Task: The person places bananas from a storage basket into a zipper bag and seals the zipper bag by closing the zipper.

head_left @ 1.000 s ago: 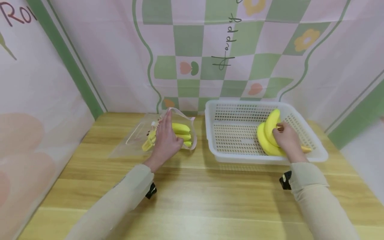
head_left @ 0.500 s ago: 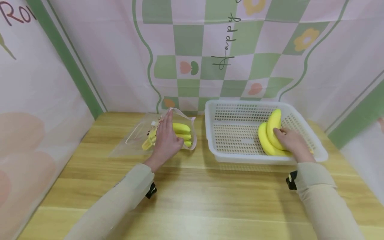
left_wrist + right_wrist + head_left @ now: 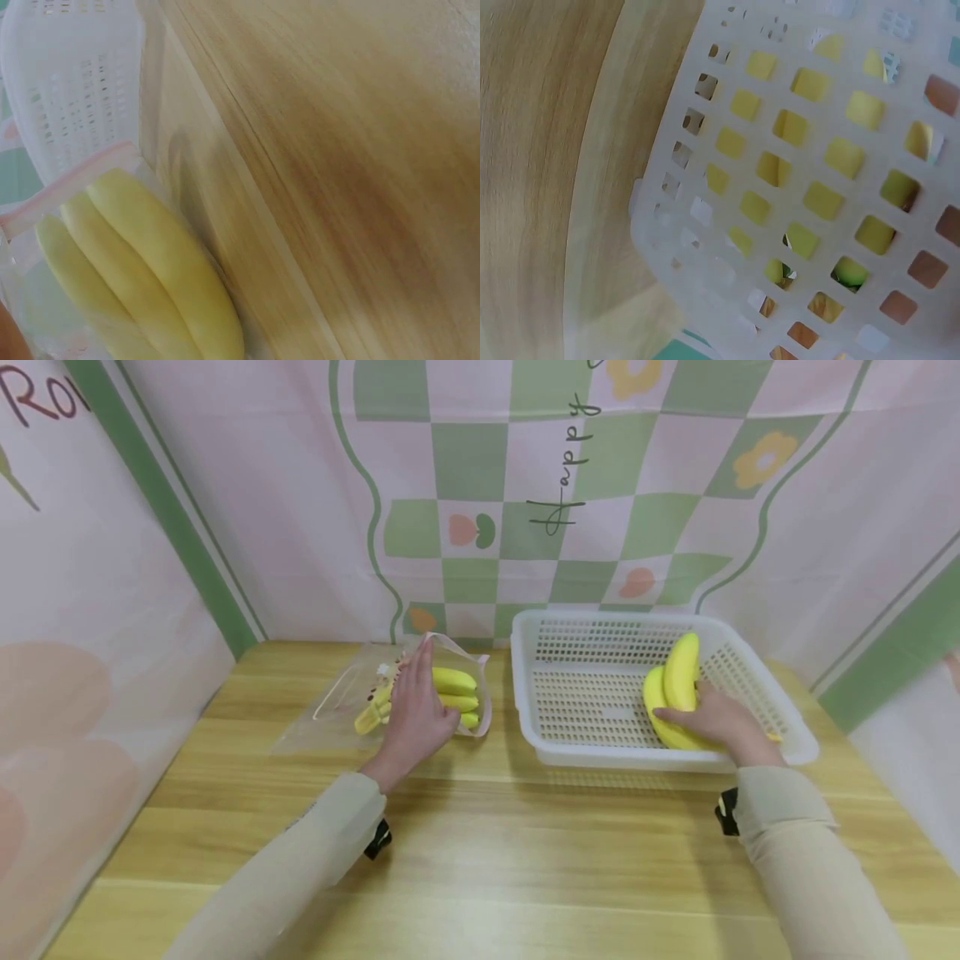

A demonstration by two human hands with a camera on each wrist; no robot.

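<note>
From the head view, the right hand [image 3: 712,720] has lowered over the last second and now lies curled over the loose bunch of yellow bananas [image 3: 672,693] in the white perforated plastic basket [image 3: 600,643]; a second ago it gripped them higher up. I judge that bunch is being taken up. The left hand [image 3: 414,714] has not moved, its straight fingers resting flat on the clear zip bag [image 3: 345,697] holding a second banana bunch [image 3: 453,692], left of the basket on the wooden table [image 3: 480,860].

The left wrist view counts three bagged bananas [image 3: 142,277]. The basket holds two visible bananas.

The right wrist view shows only yellow through the basket wall [image 3: 817,172].
</note>
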